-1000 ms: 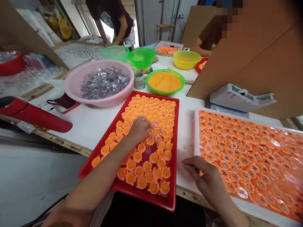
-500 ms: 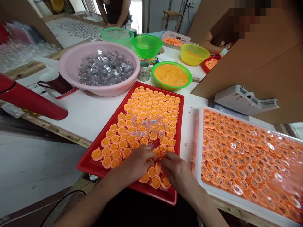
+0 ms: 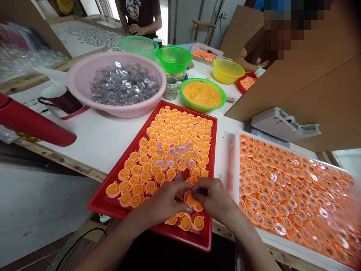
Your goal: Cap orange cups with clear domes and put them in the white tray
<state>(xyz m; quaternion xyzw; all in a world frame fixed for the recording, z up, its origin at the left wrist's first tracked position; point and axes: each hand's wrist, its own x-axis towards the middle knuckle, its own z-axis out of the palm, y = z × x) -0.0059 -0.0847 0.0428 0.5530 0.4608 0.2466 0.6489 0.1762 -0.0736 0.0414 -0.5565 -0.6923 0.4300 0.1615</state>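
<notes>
A red tray (image 3: 214, 150) holds many small orange toy cups (image 3: 159, 177) with yellow grains in them. Over its near right part, my left hand (image 3: 166, 195) has thumb and forefinger apart, with nothing clear between them. Its forefinger reaches close to the fingertips of my right hand (image 3: 213, 195). Those right fingers are pinched together, and whatever they hold is hidden. Just below the fingertips are orange cups (image 3: 192, 201), partly covered by my hands. Small clear plastic lids (image 3: 180, 149) lie loose on top of the cups mid-tray.
A pink basin (image 3: 76, 81) of clear plastic pieces stands behind left, beside a green bowl (image 3: 222, 98) of yellow grains. At right, a white tray (image 3: 237, 165) holds lidded orange cups below a cardboard partition (image 3: 310, 82). A red cylinder (image 3: 42, 126) juts in from the left. Two people are beyond.
My left thumb and forefinger have spread apart. My right hand has shifted slightly, its fingertips now closer to my left forefinger. The whole view has tilted a little.
</notes>
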